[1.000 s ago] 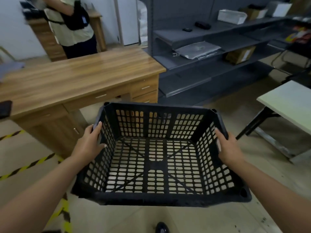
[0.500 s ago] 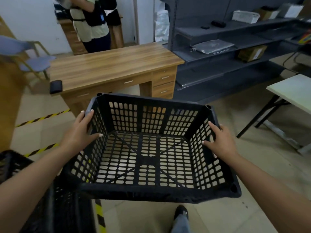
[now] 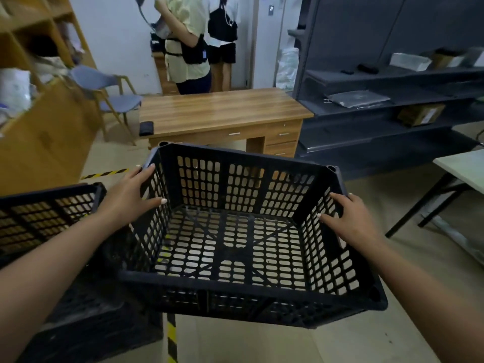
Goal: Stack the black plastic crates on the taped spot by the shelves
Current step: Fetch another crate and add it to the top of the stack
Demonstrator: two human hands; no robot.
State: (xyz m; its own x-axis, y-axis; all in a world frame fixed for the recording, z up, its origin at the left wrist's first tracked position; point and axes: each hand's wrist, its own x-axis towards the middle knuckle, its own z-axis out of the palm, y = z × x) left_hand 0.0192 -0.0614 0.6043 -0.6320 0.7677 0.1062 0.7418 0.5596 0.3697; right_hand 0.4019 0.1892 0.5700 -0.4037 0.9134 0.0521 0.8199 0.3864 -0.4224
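Observation:
I carry an empty black perforated plastic crate [image 3: 243,286] in the air in front of me, above the floor. My left hand [image 3: 128,197] grips its left wall, thumb inside. My right hand [image 3: 351,221] grips its right wall near the far corner. To the lower left stands a stack of black crates [image 3: 49,213], partly hidden by my left forearm. Yellow-black floor tape [image 3: 171,339] runs beside that stack and under the held crate. Wooden shelves [image 3: 34,82] rise on the left behind the stack.
A wooden desk [image 3: 222,111] stands straight ahead, a blue chair [image 3: 104,87] to its left. Two people [image 3: 191,45] stand behind the desk. Grey metal shelving [image 3: 392,106] fills the right. A white folding table [image 3: 463,166] juts in at the right edge.
My view has swung left with the crate still held in both hands. The crate stack and wooden shelves on the left have come into view; the desk has shifted right.

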